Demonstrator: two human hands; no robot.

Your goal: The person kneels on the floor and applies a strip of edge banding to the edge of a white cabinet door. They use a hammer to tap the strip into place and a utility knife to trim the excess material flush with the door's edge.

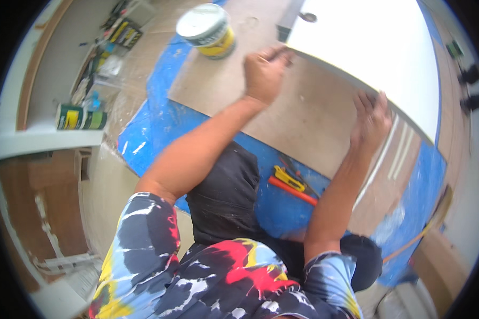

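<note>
A large white panel (367, 48) lies ahead of me, a round hole near its far left side. My left hand (264, 74) is closed in a pinch at the panel's near left corner; whatever is between its fingertips is too blurred to make out. Farther right along the same edge, my right hand (371, 121) has its fingers curled against the panel's rim, thumb and fingers close together. Beneath the panel is a brown board (303, 106). Thin white strips (401, 150) lie on it beside my right forearm.
A white-lidded tub (206, 32) stands beyond my left hand. By my knees, a yellow utility knife (289, 179) and an orange-red bar (292, 191) lie on blue sheeting (282, 215). A green can (81, 117) is at the left, near assorted supplies. A long wooden handle (410, 247) lies at the right.
</note>
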